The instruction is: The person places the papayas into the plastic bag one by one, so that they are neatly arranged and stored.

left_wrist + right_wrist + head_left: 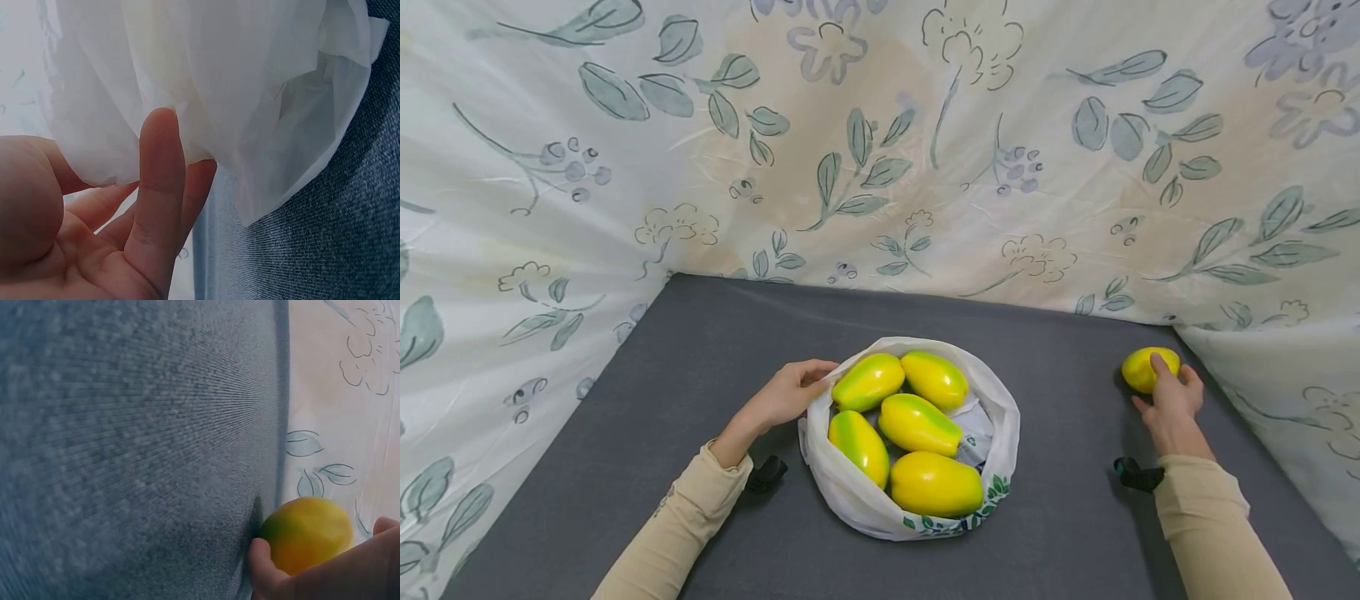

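A white plastic bag with its rim rolled open stands mid-table, holding several yellow-green papayas. At its left side, my left hand pinches the bag's edge. The left wrist view shows a digit in front of the thin white plastic and other fingers behind it. Far to the right, one more papaya is on the dark cloth, with my right hand curled around its near side. In the right wrist view the thumb touches that papaya; part of the grip is hidden.
Dark grey cloth covers the table. Pale floral fabric hangs along the back and both sides, and the right papaya is close to the right-hand fabric. A black strap hangs below the right wrist, another by the left.
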`<control>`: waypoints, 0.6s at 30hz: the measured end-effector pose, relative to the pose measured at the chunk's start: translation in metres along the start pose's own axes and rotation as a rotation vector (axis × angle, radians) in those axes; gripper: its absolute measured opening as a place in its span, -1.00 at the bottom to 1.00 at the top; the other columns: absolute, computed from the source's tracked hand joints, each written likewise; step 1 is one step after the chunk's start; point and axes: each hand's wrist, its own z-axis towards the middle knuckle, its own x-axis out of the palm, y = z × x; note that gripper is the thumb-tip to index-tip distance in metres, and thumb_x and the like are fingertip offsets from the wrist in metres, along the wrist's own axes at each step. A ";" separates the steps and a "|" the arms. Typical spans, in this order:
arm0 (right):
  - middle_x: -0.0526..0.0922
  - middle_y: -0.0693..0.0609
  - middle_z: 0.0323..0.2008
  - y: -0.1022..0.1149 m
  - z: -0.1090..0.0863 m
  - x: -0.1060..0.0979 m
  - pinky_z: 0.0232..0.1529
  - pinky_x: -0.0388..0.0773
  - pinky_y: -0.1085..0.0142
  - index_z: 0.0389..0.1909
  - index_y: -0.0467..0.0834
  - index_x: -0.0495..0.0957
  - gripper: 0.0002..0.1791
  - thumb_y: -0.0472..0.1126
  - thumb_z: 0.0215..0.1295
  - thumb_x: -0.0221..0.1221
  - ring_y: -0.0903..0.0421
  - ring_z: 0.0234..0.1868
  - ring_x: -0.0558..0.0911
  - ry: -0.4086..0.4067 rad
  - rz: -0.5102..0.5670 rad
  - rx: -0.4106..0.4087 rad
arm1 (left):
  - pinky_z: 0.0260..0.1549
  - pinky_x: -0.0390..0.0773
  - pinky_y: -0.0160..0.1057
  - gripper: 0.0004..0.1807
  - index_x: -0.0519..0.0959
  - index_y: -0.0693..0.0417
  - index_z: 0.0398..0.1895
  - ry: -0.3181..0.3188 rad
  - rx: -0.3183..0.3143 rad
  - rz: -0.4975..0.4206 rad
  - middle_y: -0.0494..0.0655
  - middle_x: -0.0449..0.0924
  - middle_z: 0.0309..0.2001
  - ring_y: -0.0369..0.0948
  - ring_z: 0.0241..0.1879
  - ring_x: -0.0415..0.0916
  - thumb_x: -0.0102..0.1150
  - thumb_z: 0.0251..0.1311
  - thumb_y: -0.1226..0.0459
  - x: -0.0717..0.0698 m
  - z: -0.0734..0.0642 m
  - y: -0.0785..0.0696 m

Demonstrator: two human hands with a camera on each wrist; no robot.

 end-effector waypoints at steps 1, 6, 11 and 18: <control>-0.11 0.33 0.41 -0.001 0.005 0.000 0.22 0.18 -0.08 0.38 0.43 0.06 0.03 0.17 -0.14 0.42 0.19 0.39 -0.03 -0.001 0.004 0.000 | -0.34 0.60 -0.17 -0.60 0.38 0.19 0.29 0.000 0.000 -0.001 0.18 0.48 0.10 -0.07 -0.15 0.55 -0.05 0.42 0.33 0.000 0.000 0.000; -0.11 0.35 0.40 -0.002 0.012 0.002 0.19 0.19 -0.09 0.36 0.45 0.08 0.01 0.14 -0.13 0.43 0.18 0.39 -0.03 0.000 0.013 0.007 | -0.35 0.59 -0.18 -0.60 0.39 0.19 0.29 -0.003 0.001 -0.004 0.16 0.50 0.07 -0.09 -0.18 0.56 -0.04 0.42 0.33 0.000 0.001 0.001; -0.14 0.34 0.40 -0.003 0.009 0.005 0.16 0.23 -0.05 0.36 0.48 0.05 0.01 0.12 -0.09 0.42 0.15 0.39 -0.03 -0.004 -0.019 -0.015 | -0.37 0.60 -0.18 -0.60 0.38 0.18 0.29 -0.003 -0.006 -0.009 0.15 0.50 0.05 -0.09 -0.19 0.56 -0.04 0.42 0.33 0.000 0.001 0.001; -0.17 0.29 0.40 -0.005 0.015 0.003 0.15 0.25 -0.02 0.37 0.48 0.03 0.02 0.12 -0.10 0.42 0.11 0.39 -0.02 -0.021 -0.062 -0.034 | -0.36 0.60 -0.18 -0.59 0.38 0.18 0.29 -0.003 -0.008 0.001 0.14 0.51 0.04 -0.09 -0.17 0.55 -0.03 0.41 0.33 0.000 0.003 0.002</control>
